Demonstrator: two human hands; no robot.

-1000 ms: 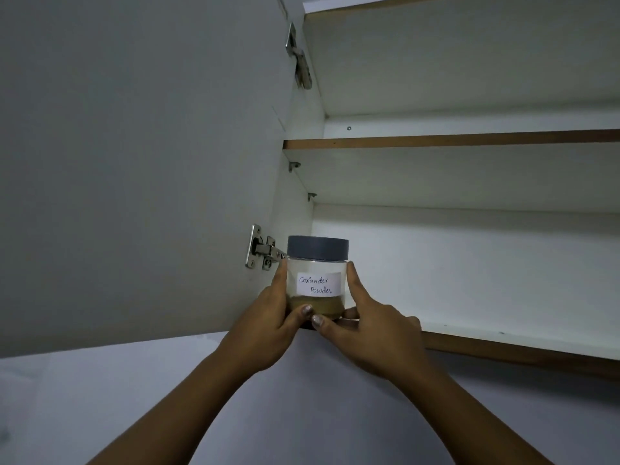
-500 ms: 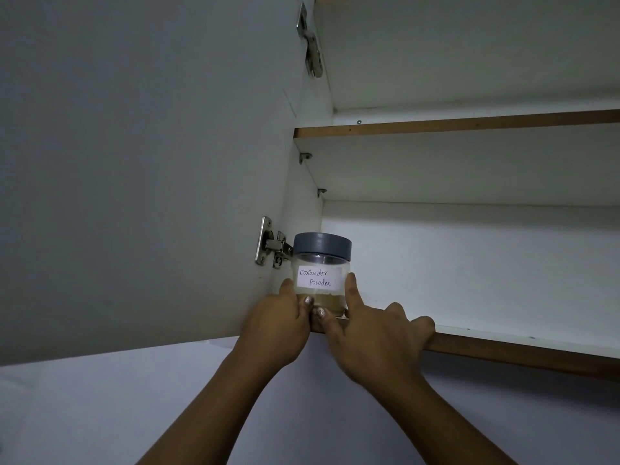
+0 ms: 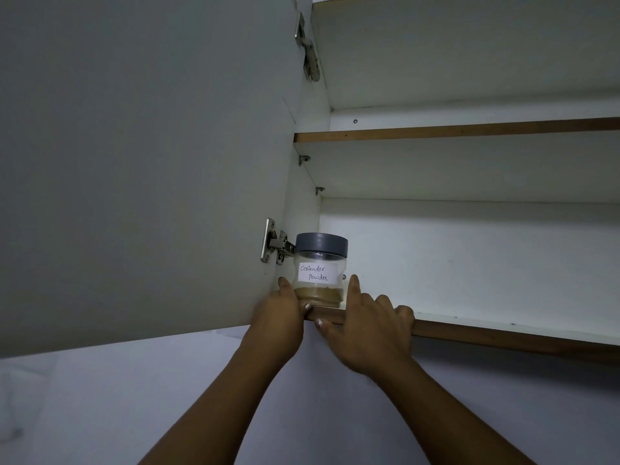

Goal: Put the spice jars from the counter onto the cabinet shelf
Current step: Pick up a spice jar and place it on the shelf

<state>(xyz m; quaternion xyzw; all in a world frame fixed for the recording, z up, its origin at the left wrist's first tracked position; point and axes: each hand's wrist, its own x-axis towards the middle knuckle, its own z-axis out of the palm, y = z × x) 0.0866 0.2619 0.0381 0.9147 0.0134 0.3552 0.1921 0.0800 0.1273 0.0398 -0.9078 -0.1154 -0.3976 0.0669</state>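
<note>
Cabinet: white wall cabinet (image 3: 469,256) seen from below, its door (image 3: 134,162) swung open to the left on a metal hinge (image 3: 275,245).
Shelves: brown-edged upper shelf (image 3: 469,127) and bottom shelf (image 3: 503,337).
Spice jar (image 3: 318,263): upright on the bottom shelf's front left corner, grey lid (image 3: 321,242), handwritten "Coriander Powder" label, brown powder at the base.
Left hand (image 3: 278,317): grasps the jar's base, forefinger up its left side, thumb at the front.
Right hand (image 3: 369,330): relaxed, forefinger straight against the jar's right side, other fingers loosely bent over the shelf edge.
</note>
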